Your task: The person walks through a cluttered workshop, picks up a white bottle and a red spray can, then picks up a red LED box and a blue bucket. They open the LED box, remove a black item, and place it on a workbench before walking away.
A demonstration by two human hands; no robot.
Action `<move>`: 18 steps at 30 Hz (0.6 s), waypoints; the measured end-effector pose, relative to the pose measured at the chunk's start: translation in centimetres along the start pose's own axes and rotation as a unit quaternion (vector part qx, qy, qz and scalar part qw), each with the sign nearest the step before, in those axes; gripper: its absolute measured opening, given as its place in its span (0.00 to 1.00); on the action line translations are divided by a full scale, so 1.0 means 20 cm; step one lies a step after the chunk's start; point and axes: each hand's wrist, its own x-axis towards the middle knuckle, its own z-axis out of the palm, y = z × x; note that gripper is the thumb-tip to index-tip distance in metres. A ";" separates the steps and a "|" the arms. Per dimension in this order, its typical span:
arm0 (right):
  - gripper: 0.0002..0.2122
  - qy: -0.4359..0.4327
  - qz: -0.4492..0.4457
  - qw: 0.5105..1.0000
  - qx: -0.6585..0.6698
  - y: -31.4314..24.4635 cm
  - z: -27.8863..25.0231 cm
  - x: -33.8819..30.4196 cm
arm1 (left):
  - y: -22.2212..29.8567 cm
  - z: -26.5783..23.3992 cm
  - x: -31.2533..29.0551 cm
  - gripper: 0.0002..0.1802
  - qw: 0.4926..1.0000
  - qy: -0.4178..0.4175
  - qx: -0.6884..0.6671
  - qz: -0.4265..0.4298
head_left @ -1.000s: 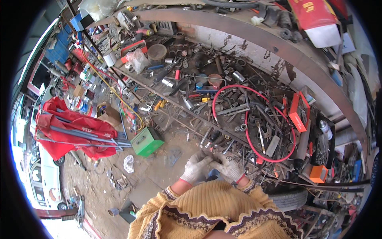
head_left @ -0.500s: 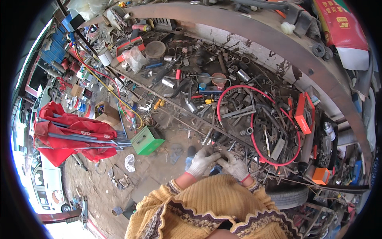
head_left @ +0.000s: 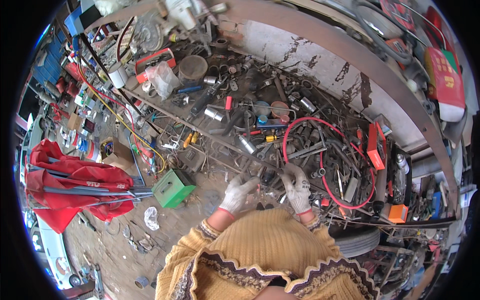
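Observation:
My left hand [head_left: 239,194], in a pale knitted work glove, is in front of the shelf's metal edge. Its fingers are curled together, and whatever they may hold is too small to make out. To the right, my right hand [head_left: 298,192] wears a matching glove. Its fingers reach up to the shelf edge, slightly apart, with nothing plainly held. The two hands are apart, dark metal parts showing between them. Beyond lie a chrome socket [head_left: 247,145], a yellow-handled tool [head_left: 271,138] and a looped red hose [head_left: 325,186].
A green metal box [head_left: 172,189] and a folded red canopy [head_left: 75,180] are at the left. On the cluttered shelf stand a red-orange box [head_left: 376,146] and a round tin [head_left: 193,68]. A tyre [head_left: 357,242] sits below the shelf on the right.
My hands, close together before, have moved apart, the left going leftward and the right up to the shelf edge. The view has shifted, showing more of the wall behind the shelf.

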 end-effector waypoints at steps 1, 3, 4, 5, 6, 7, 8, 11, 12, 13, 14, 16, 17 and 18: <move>0.16 0.001 -0.029 0.999 -0.029 -0.04 0.02 0.06 | 0.00 -0.04 0.02 0.18 1.000 0.008 0.026 -0.006; 0.17 -0.028 -0.058 0.993 -0.095 -0.09 0.07 0.17 | -0.02 -0.10 0.04 0.19 0.999 0.024 0.025 -0.017; 0.17 -0.021 -0.104 0.985 -0.136 -0.10 0.10 0.21 | -0.02 -0.12 0.05 0.19 1.000 0.021 0.011 -0.011; 0.18 -0.012 -0.148 0.973 -0.177 -0.11 0.14 0.25 | -0.02 -0.13 0.06 0.19 1.000 0.021 0.007 -0.007; 0.19 -0.001 -0.183 0.959 -0.217 -0.10 0.17 0.27 | -0.02 -0.14 0.06 0.19 0.999 0.029 0.020 -0.016; 0.21 -0.010 -0.192 0.952 -0.236 -0.10 0.20 0.29 | -0.01 -0.15 0.06 0.19 1.000 0.019 -0.012 -0.005; 0.21 -0.020 -0.198 0.949 -0.245 -0.09 0.21 0.29 | 0.00 -0.16 0.06 0.19 1.000 0.017 -0.025 -0.006; 0.21 -0.066 -0.206 0.940 -0.263 -0.06 0.22 0.29 | 0.04 -0.16 0.04 0.18 0.998 0.030 -0.057 -0.018; 0.21 -0.085 -0.195 0.936 -0.281 -0.06 0.21 0.28 | 0.06 -0.16 0.04 0.17 0.997 0.038 -0.066 -0.024; 0.21 -0.105 -0.179 0.932 -0.298 -0.06 0.19 0.27 | 0.07 -0.15 0.04 0.17 0.994 0.035 -0.097 -0.018; 0.21 -0.120 -0.162 0.930 -0.307 -0.06 0.18 0.26 | 0.08 -0.15 0.04 0.16 0.991 0.033 -0.128 -0.011; 0.21 -0.098 -0.166 0.931 -0.311 -0.06 0.15 0.23 | 0.09 -0.14 0.05 0.15 0.986 0.028 -0.162 -0.002; 0.22 -0.099 -0.168 0.931 -0.309 -0.07 0.14 0.21 | 0.09 -0.14 0.05 0.15 0.986 0.025 -0.166 0.001; 0.22 -0.097 -0.163 0.934 -0.303 -0.07 0.14 0.21 | 0.09 -0.15 0.05 0.15 0.985 0.022 -0.170 0.004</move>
